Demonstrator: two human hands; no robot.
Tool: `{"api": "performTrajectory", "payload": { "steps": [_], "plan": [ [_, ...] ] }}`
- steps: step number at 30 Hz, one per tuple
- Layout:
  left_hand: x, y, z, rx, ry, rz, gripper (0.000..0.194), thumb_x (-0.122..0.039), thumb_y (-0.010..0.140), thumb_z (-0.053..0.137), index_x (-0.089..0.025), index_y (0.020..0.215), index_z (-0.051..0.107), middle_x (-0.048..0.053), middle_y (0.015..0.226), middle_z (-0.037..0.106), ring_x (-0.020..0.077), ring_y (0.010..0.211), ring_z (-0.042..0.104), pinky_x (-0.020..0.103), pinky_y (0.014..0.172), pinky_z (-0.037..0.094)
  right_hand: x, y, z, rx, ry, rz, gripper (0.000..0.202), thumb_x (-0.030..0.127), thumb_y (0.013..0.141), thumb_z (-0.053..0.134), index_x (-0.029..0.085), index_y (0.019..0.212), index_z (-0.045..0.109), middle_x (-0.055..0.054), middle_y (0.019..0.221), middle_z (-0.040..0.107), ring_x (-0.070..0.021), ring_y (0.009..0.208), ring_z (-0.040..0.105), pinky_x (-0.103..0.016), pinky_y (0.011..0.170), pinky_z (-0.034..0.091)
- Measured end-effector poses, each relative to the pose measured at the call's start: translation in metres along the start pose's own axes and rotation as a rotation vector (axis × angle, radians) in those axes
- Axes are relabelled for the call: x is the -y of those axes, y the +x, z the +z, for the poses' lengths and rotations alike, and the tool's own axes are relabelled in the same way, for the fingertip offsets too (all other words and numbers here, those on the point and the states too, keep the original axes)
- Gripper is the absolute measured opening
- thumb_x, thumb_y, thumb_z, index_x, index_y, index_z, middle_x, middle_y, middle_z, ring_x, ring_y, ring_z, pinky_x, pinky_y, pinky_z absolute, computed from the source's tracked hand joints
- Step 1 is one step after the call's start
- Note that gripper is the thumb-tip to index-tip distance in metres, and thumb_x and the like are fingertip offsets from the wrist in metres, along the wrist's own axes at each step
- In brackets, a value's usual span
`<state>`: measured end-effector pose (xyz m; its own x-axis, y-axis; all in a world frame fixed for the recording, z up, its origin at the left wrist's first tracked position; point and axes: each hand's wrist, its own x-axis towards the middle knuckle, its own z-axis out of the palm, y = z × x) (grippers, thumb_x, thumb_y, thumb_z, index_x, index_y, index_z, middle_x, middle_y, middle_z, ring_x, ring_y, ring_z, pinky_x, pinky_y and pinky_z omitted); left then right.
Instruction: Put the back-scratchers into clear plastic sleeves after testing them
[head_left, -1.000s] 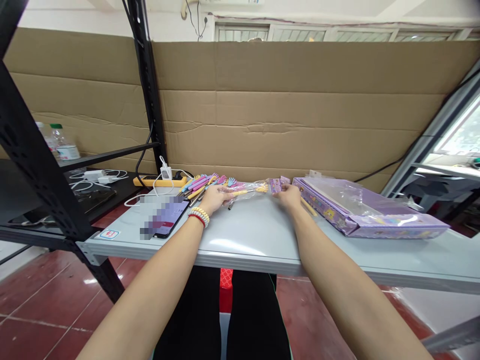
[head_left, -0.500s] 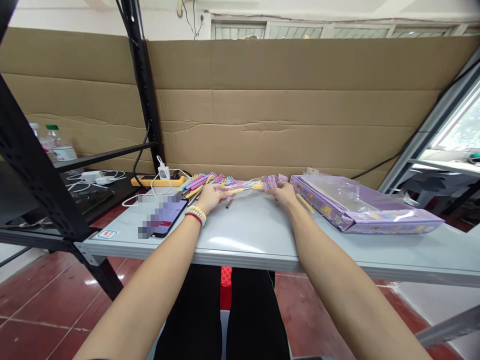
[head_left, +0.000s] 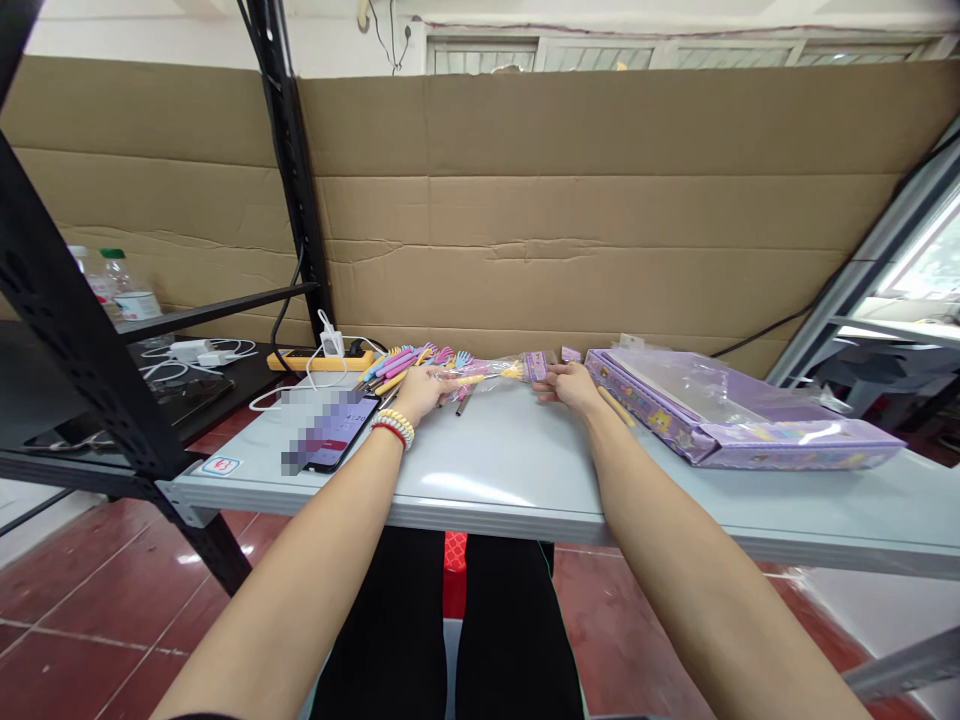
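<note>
A clear plastic bag (head_left: 491,372) with a purple printed header card (head_left: 535,366) lies between my hands, with a yellow stick-like item inside it. My left hand (head_left: 421,392) is closed on the bag's left end. My right hand (head_left: 571,386) has its fingers curled at the card end; its fingertips are small and partly hidden, so its grip cannot be made out. Left of the bag is a pile of pink, purple, yellow and blue sticks (head_left: 394,368) with metal shafts and claw-shaped ends, like back scratchers. A yellow stick (head_left: 616,408) lies beside my right wrist.
An open purple printed box (head_left: 780,458) with clear plastic on it stands at the right. A phone (head_left: 341,432) lies at the left, near a yellow power strip (head_left: 300,361) with a white charger (head_left: 331,344). Cardboard (head_left: 525,210) walls the back; a black post (head_left: 296,180) rises left.
My right hand's fingers have shifted slightly at the card end of the bag. The bag stays stretched between my hands. The view has moved a little.
</note>
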<state>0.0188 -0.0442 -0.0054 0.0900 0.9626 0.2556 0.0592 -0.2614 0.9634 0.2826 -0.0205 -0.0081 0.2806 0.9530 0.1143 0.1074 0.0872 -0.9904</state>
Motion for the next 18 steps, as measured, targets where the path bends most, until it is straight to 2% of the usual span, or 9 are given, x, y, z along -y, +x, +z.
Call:
{"api": "performTrajectory", "payload": {
  "steps": [7, 11, 18],
  "plan": [
    [0.0008, 0.0009, -0.0007, 0.023, -0.038, 0.002, 0.017, -0.018, 0.060, 0.071, -0.009, 0.074, 0.070, -0.002, 0.046, 0.052, 0.0068, 0.041, 0.040, 0.022, 0.046, 0.029, 0.0000, 0.0006, -0.0025, 0.004, 0.001, -0.007, 0.013, -0.004, 0.071, 0.061, 0.005, 0.080, 0.062, -0.011, 0.076, 0.067, -0.0141, 0.058, 0.066, -0.022, 0.046, 0.056],
    [0.0026, 0.0014, -0.0007, 0.024, -0.017, 0.016, 0.014, -0.019, 0.060, 0.072, -0.010, 0.071, 0.069, -0.002, 0.045, 0.051, 0.0065, 0.040, 0.039, 0.022, 0.044, 0.028, 0.0033, -0.0002, -0.0030, -0.064, -0.012, -0.011, 0.013, -0.006, 0.071, 0.060, 0.007, 0.077, 0.061, -0.007, 0.063, 0.064, -0.0134, 0.054, 0.064, -0.022, 0.047, 0.055],
    [-0.0005, -0.0002, 0.0002, 0.024, -0.005, 0.008, 0.023, -0.022, 0.058, 0.074, -0.009, 0.077, 0.070, -0.002, 0.047, 0.053, 0.0071, 0.040, 0.041, 0.022, 0.044, 0.029, 0.0066, -0.0010, -0.0037, -0.158, -0.129, -0.017, 0.016, -0.004, 0.071, 0.057, 0.007, 0.080, 0.063, -0.002, 0.052, 0.060, -0.0125, 0.049, 0.061, -0.022, 0.049, 0.054]
  ]
}}
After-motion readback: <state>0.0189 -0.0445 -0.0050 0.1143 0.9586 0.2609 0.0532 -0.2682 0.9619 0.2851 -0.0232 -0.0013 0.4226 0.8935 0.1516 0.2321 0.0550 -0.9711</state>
